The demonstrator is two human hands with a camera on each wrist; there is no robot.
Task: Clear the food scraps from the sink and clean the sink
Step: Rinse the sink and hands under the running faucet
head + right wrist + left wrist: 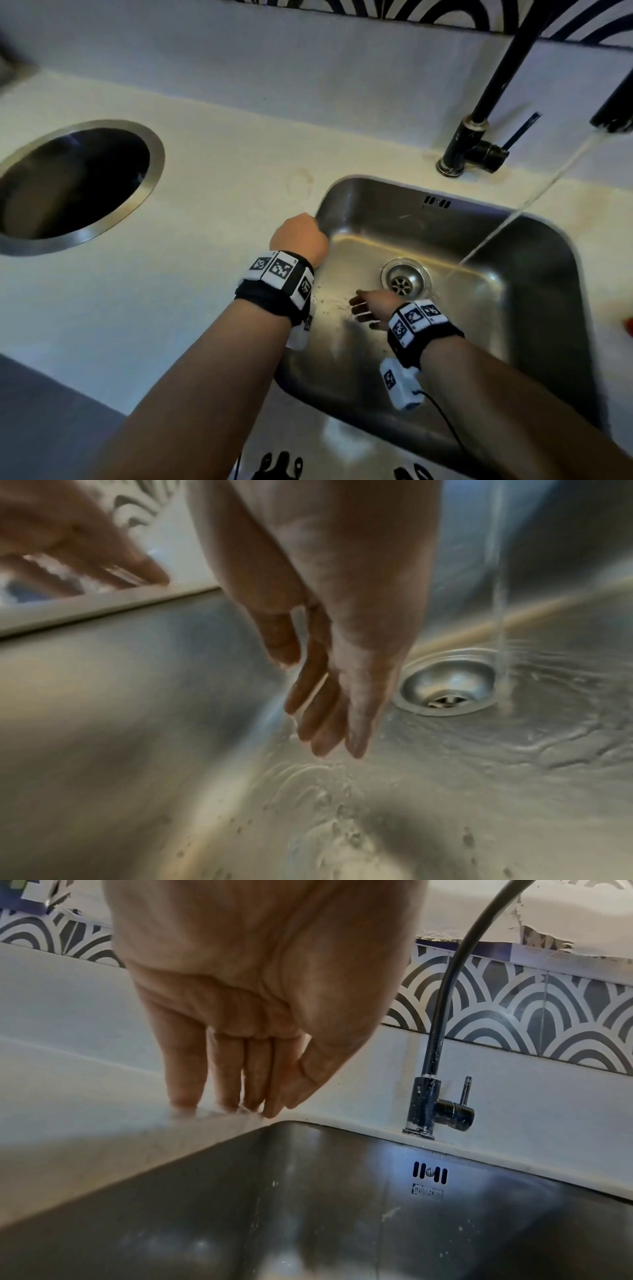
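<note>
While water runs, right hand point(329, 642) fingers point(320, 723) above scraps point(346, 834)

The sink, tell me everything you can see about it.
The sink is a rectangular brushed-steel basin with rounded corners, set into a pale countertop. It has a round drain in its floor and overflow slots in the back wall. Water streams in beside the drain. Small dark specks dot the wet floor. The right hand reaches inside; the left hand rests at its rim.
</note>
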